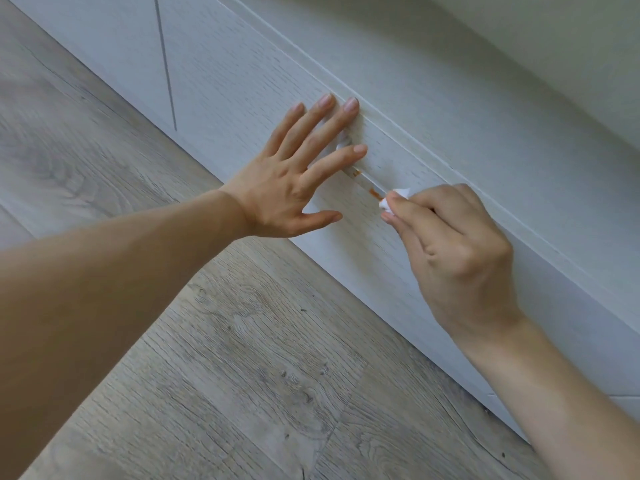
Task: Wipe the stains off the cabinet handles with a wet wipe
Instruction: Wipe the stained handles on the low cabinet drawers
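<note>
Left hand [294, 181] flat, fingers spread, bracing drawer front [242, 98]; right hand [453, 251] pinching wet wipe [393, 202] beside orange stains [373, 192] on handle [363, 181]. Risk: smearing from light pressure.

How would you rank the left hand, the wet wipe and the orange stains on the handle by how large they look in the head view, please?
1. left hand, spread flat on the cabinet front.
2. wet wipe, mostly hidden in the right hand, so its true size is unclear.
3. orange stains on the handle, close to the visible wipe in size.
</note>
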A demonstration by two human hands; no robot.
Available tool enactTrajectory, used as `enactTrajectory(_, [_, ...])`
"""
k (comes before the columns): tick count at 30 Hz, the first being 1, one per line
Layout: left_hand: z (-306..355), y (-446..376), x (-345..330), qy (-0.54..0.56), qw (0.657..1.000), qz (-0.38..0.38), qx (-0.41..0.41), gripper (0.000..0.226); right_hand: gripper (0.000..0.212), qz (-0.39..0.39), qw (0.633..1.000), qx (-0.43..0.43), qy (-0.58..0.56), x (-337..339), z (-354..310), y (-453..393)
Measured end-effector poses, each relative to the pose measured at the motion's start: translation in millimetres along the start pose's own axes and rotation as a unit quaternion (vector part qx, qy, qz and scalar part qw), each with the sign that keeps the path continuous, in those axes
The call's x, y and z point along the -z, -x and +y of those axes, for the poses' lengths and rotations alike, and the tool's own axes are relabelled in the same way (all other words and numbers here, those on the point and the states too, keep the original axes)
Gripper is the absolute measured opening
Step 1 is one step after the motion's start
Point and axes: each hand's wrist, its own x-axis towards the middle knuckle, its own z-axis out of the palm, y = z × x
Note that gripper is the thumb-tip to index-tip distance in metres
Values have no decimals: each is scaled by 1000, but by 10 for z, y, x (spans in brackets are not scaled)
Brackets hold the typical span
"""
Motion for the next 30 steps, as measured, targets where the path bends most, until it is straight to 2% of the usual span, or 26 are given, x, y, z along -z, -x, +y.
enactTrajectory(4, [-6, 5, 1, -1, 1000, 1, 1, 70, 10, 5, 995, -80, -56, 98, 16, 68])
enactTrajectory(6, [-33, 6, 10, -7, 1000, -3, -5, 71, 11, 3, 994, -92, -64, 84, -7, 48])
enactTrajectory(11, [-6, 1, -15, -4, 1000, 9, 0, 70, 9, -3, 997, -75, -26, 50, 13, -1])
enactTrajectory(15, [-20, 6, -12, -5, 1000, 10, -4, 71, 7, 3, 1000, -19, 4, 19, -6, -32])
enactTrajectory(21, [6, -1, -36, -3, 1000, 17, 3, 71, 7, 12, 997, -8, 71, 43, -27, -45])
enactTrajectory(27, [30, -9, -78, 4, 1000, 23, 6, 70, 9, 18, 991, -129, -10, 53, -111, 2])
enactTrajectory(30, [-24, 0, -41, 7, 1000, 12, -4, 71, 12, 15, 987, -155, -47, 77, -105, 18])
